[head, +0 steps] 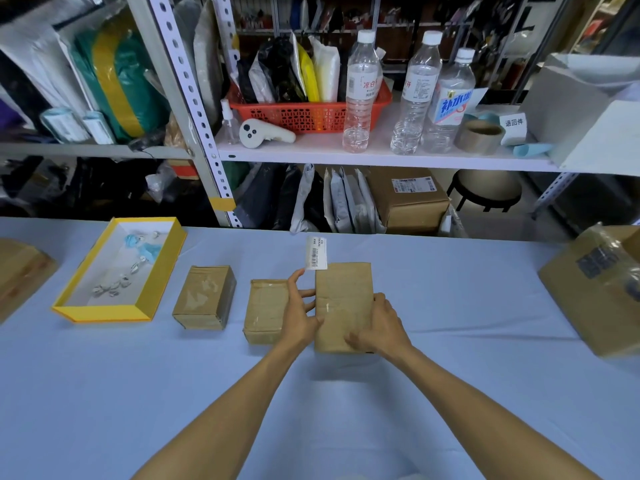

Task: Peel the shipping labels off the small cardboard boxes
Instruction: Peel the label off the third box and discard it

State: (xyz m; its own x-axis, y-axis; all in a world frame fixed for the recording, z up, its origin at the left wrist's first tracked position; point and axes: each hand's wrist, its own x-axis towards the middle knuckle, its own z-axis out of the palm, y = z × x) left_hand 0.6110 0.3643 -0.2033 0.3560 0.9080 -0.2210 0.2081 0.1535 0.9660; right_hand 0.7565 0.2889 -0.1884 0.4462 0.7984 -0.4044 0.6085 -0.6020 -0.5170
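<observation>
Cardboard box (343, 299): right hand (379, 329) grip curled round its edge | left hand (299, 317) grip pinches label (317, 252)

clear: near table (121, 393) | left: yellow tray (100, 312), small boxes (204, 296) (close-set) | right: big carton (595, 299)

- Too small to read: print on the shipping label (317, 252)
- Unclear whether pinched by the left hand (300, 317) or only stuck to a fingertip
- Partly hidden behind the held box (343, 306): fingers of the right hand (379, 329)
- Cut by the right edge, markings blurred: large box (588, 299)
</observation>
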